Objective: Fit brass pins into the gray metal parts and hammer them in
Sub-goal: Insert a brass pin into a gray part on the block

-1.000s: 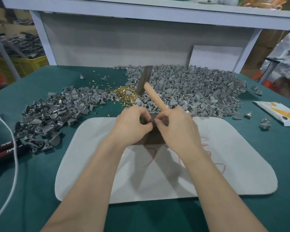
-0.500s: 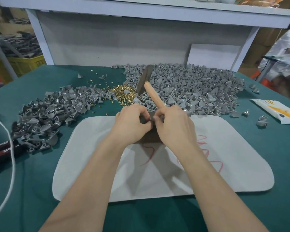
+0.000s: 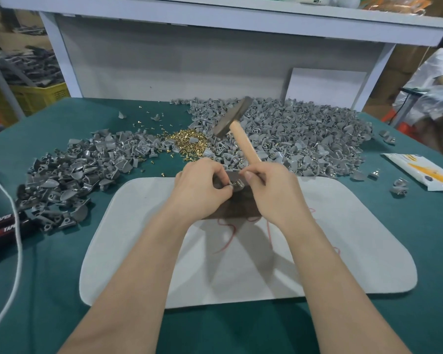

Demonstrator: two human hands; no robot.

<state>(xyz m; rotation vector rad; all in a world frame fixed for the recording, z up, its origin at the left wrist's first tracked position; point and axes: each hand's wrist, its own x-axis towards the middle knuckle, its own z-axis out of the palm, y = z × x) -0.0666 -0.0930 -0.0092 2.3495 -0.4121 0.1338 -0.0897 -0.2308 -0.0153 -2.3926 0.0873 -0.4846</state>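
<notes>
My left hand pinches a small gray metal part over a dark block on the white mat. My right hand grips the wooden handle of a hammer, whose head tilts up over the pile, and its fingertips reach to the same part. A heap of brass pins lies just beyond my hands. A large pile of gray parts spreads at the back right, another pile of gray parts at the left.
Green cloth covers the table. A white and yellow packet lies at the right, with a few loose parts near it. Red-and-black tool handles and a white cord are at the left. A white panel leans at the back.
My hands have drawn slightly apart, showing the gray part between the fingertips. The hammer stays tilted in my right hand.
</notes>
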